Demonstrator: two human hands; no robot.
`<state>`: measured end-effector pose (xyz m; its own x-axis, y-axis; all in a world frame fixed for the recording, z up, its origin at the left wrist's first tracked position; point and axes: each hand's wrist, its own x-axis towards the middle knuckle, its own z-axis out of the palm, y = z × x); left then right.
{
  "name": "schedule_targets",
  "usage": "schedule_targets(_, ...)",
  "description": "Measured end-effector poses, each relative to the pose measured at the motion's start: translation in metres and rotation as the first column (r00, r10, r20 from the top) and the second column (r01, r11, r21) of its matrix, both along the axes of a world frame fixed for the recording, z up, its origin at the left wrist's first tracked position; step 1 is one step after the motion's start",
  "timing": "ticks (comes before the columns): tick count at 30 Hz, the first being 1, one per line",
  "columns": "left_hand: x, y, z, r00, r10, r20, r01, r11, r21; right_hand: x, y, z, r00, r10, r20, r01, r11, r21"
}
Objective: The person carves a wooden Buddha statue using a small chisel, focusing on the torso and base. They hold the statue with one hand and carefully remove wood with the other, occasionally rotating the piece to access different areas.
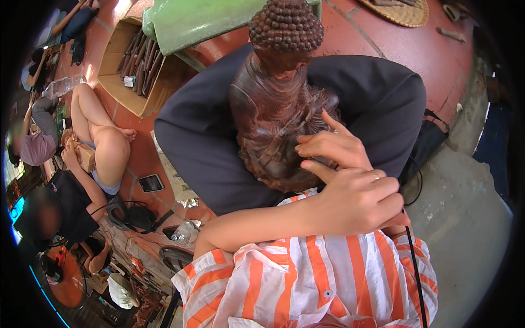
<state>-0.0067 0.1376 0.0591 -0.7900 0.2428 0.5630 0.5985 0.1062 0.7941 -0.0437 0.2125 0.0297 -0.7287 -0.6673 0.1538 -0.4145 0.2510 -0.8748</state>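
A dark reddish-brown carved wooden Buddha statue with knobbed hair sits upright between my crossed legs, tilted slightly. My right hand reaches across its front, fingers bent and apart, near or against the carved lap. No tool shows in those fingers. Over my right wrist lies my left hand, its fingers curled round and a thin ring on one of them. The left forearm crosses my body from the left. Most of the right forearm is hidden behind the left hand.
A green plastic piece stands beyond the statue. Left of me are a cardboard box of dark wooden sticks, a phone on red tiles and seated people. A woven tray lies far right. A black cable hangs beside my shirt.
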Motion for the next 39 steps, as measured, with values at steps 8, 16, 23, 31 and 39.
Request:
schedule_targets(8, -0.017, 0.028, 0.009, 0.958, 0.217, -0.187, -0.249, 0.954, -0.168, 0.005, 0.031, 0.0, 1.0, -0.009, -0.012, 0.008, 0.993, -0.121)
schedule_targets(16, -0.065, 0.026, -0.023, 0.844, 0.521, -0.129, -0.536, 0.826, -0.174, -0.04, -0.003, -0.034, 0.989, 0.139, 0.046, -0.139, 0.99, -0.004)
schedule_targets(23, -0.063, 0.01, -0.031, 0.818, 0.572, -0.06, -0.572, 0.799, -0.189, -0.046, -0.018, -0.049, 0.975, 0.199, 0.103, -0.203, 0.979, 0.032)
schedule_targets(31, -0.071, 0.012, -0.037, 0.852, 0.517, -0.083, -0.523, 0.834, -0.177, -0.057, -0.015, -0.043, 0.976, 0.161, 0.149, -0.171, 0.984, 0.058)
schedule_targets(39, -0.064, 0.007, -0.036, 0.854, 0.515, -0.071, -0.517, 0.826, -0.224, -0.046, -0.018, -0.044, 0.979, 0.144, 0.146, -0.148, 0.989, 0.017)
